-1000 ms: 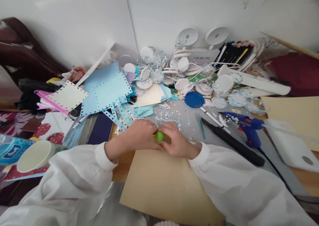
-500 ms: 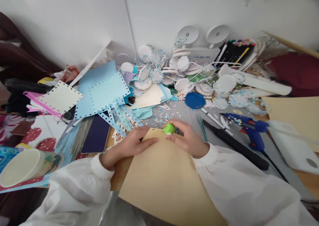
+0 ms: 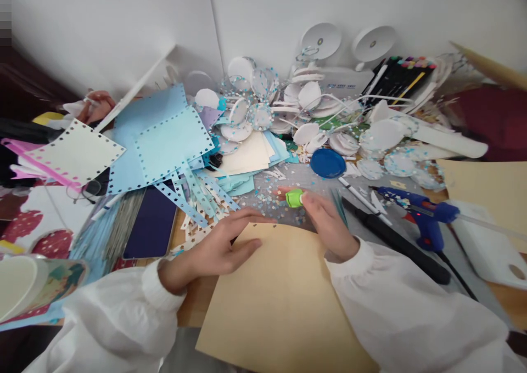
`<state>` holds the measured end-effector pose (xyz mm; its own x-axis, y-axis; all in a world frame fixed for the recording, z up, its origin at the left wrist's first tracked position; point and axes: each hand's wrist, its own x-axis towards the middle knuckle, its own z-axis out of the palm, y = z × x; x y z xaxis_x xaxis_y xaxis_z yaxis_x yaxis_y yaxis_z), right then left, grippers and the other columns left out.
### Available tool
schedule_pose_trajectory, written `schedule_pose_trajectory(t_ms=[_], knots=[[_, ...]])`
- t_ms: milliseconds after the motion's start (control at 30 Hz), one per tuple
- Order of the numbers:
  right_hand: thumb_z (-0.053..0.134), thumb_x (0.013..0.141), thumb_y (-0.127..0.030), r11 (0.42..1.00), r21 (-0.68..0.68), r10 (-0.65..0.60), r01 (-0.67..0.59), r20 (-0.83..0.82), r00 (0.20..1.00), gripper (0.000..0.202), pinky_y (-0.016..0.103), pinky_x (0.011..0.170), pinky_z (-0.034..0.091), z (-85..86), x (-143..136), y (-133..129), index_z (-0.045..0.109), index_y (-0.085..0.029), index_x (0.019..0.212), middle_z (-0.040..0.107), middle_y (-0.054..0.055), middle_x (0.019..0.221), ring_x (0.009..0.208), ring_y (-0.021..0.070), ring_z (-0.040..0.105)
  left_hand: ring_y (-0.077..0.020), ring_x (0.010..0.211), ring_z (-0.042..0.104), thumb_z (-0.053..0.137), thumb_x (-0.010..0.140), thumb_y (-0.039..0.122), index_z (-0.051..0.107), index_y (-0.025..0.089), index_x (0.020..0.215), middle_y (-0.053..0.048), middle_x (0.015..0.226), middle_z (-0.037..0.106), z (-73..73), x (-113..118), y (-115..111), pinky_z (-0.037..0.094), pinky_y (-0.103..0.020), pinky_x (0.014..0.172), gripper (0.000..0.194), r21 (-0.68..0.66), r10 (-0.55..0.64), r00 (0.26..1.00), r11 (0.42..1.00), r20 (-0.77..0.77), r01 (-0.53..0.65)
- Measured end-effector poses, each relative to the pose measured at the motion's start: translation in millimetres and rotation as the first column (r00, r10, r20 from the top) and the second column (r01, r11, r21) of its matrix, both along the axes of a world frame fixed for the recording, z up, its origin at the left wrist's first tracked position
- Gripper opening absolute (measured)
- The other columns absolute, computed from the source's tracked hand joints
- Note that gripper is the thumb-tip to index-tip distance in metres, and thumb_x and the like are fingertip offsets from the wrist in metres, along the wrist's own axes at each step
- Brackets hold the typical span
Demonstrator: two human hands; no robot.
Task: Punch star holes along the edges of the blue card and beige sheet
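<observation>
My right hand point(image 3: 325, 214) is closed around a small green and white craft paper punch point(image 3: 293, 198), which is tilted just beyond the far edge of a cream paper sheet point(image 3: 280, 296). Two small dark punched holes show along that edge. At the sheet's far left corner, my left hand point(image 3: 224, 244) grips it, thumb on top and the other fingers reaching past the edge. Tiny blue and white paper bits point(image 3: 267, 197) lie scattered on the grey mat beyond the sheet.
Blue sheets with punched borders point(image 3: 173, 145) and a dark phone point(image 3: 150, 225) lie to the left. White discs point(image 3: 308, 96) crowd the back. On the right are a blue lid point(image 3: 328, 163), a blue glue gun point(image 3: 428, 219) and a black stick-like tool point(image 3: 395, 241). A paper cup point(image 3: 24, 285) stands front left.
My right hand has drawn the punch away from the sheet's far edge and turned it on its side. A second hole now shows there. My left hand stays at the corner.
</observation>
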<state>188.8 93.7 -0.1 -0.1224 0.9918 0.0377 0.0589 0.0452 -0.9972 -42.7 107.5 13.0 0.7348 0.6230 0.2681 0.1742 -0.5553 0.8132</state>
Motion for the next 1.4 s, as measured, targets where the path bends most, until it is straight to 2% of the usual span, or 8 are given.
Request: schedule_pose_trajectory(t_ms=[200, 333, 467, 633, 767, 867, 1133, 1400], knots=[[0.036, 0.092, -0.059, 0.991, -0.135, 0.001, -0.025, -0.178, 0.984, 0.048, 0.047, 0.103, 0.042, -3.2, -0.4, 1.7, 0.068, -0.026, 0.107, 0.067, 0.007, 0.114, 0.113, 0.0264, 0.058, -0.0188, 0.095, 0.063, 0.054, 0.089, 0.022, 0.066, 0.017, 0.107, -0.009, 0.104, 0.068, 9.1, 1.8, -1.6, 0.050, -0.031, 0.082, 0.022, -0.276, 0.010, 0.998, 0.961, 0.056, 0.006], [0.045, 0.091, -0.054, 0.998, -0.067, -0.019, 0.012, -0.110, 0.994, 0.039, 0.046, 0.108, 0.036, -0.5, -0.5, -1.0, 0.069, -0.027, 0.103, 0.066, 0.006, 0.116, 0.119, 0.0264, 0.054, -0.0184, 0.087, 0.065, 0.058, 0.087, 0.026, 0.069, 0.016, 0.099, -0.009, 0.098, 0.071, 11.3, 3.4, -1.7, 0.052, -0.029, 0.075, 0.019, -0.365, 0.028, 0.997, 0.931, 0.068, -0.001], [0.042, 0.093, -0.052, 0.999, -0.032, -0.007, 0.006, -0.054, 0.999, 0.039, 0.046, 0.108, 0.034, 2.6, 0.8, -3.4, 0.068, -0.026, 0.106, 0.066, 0.006, 0.114, 0.118, 0.0258, 0.053, -0.0170, 0.083, 0.066, 0.059, 0.086, 0.027, 0.069, 0.015, 0.096, -0.008, 0.094, 0.072, 11.8, 3.6, -2.2, 0.052, -0.025, 0.070, 0.018, -0.392, 0.052, 0.997, 0.920, 0.056, -0.026], [0.059, 0.086, -0.048, 0.995, 0.104, -0.008, 0.001, 0.070, 0.997, 0.031, 0.036, 0.089, 0.047, 15.4, 1.7, -7.6, 0.064, -0.025, 0.104, 0.064, 0.005, 0.103, 0.100, 0.0221, 0.058, -0.0141, 0.073, 0.065, 0.054, 0.090, 0.028, 0.069, 0.014, 0.087, -0.005, 0.082, 0.071, 7.9, 4.0, -3.0, 0.049, -0.022, 0.064, 0.020, -0.256, 0.170, 0.985, 0.952, -0.014, -0.168], [0.065, 0.082, -0.039, 0.936, 0.260, 0.158, -0.240, 0.298, 0.941, 0.026, 0.035, 0.081, 0.047, 23.4, -1.1, -11.9, 0.063, -0.021, 0.101, 0.062, 0.007, 0.095, 0.090, 0.0208, 0.058, -0.0134, 0.069, 0.062, 0.054, 0.090, 0.026, 0.067, 0.014, 0.082, -0.005, 0.075, 0.068, 1.9, 3.7, -4.2, 0.047, -0.023, 0.063, 0.020, -0.076, 0.212, 0.977, 0.974, -0.006, -0.212], [0.068, 0.079, -0.030, 0.878, 0.324, 0.201, -0.351, 0.416, 0.887, 0.025, 0.035, 0.080, 0.047, 21.8, -3.6, -13.3, 0.061, -0.021, 0.102, 0.061, 0.007, 0.093, 0.088, 0.0204, 0.057, -0.0127, 0.068, 0.060, 0.054, 0.089, 0.023, 0.066, 0.014, 0.084, -0.004, 0.074, 0.067, -1.2, 2.9, -5.7, 0.046, -0.024, 0.064, 0.016, 0.003, 0.185, 0.982, 0.983, 0.025, -0.185], [0.068, 0.080, -0.027, 0.847, 0.329, 0.248, -0.417, 0.449, 0.858, 0.027, 0.035, 0.080, 0.046, 16.4, -5.8, -14.2, 0.058, -0.020, 0.104, 0.059, 0.007, 0.094, 0.090, 0.0201, 0.056, -0.0140, 0.069, 0.061, 0.053, 0.089, 0.019, 0.065, 0.014, 0.087, -0.005, 0.075, 0.067, -0.4, 3.6, -7.1, 0.046, -0.026, 0.066, 0.013, 0.104, 0.156, 0.987, 0.982, 0.037, -0.159], [0.068, 0.080, -0.031, 0.839, 0.248, 0.314, -0.484, 0.505, 0.804, 0.029, 0.034, 0.081, 0.046, 10.1, -6.9, -16.0, 0.054, -0.018, 0.103, 0.058, 0.008, 0.096, 0.091, 0.0202, 0.055, -0.0143, 0.073, 0.060, 0.051, 0.088, 0.012, 0.061, 0.015, 0.090, -0.005, 0.078, 0.068, -6.4, 1.9, -7.0, 0.047, -0.026, 0.067, 0.011, 0.202, 0.101, 0.992, 0.973, 0.080, -0.115]])
